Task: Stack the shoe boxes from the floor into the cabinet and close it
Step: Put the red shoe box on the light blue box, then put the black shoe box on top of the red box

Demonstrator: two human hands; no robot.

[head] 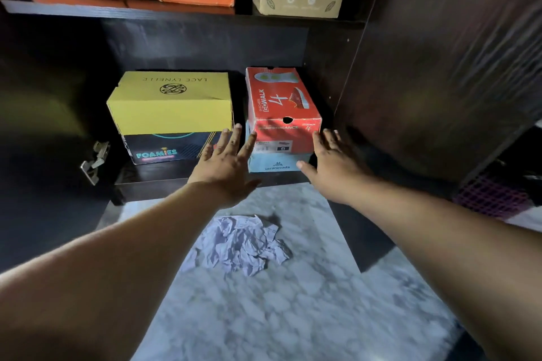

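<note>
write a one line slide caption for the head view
Both open hands, left hand and right hand, flank a red shoe box stacked on a light blue box in the open cabinet.

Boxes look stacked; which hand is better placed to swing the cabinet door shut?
Probably the right hand: open beside the red shoe box, nearest the open cabinet door on that side. The left hand is farther.

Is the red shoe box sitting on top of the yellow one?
No, the red shoe box rests on a light blue box, beside the yellow box.
</note>
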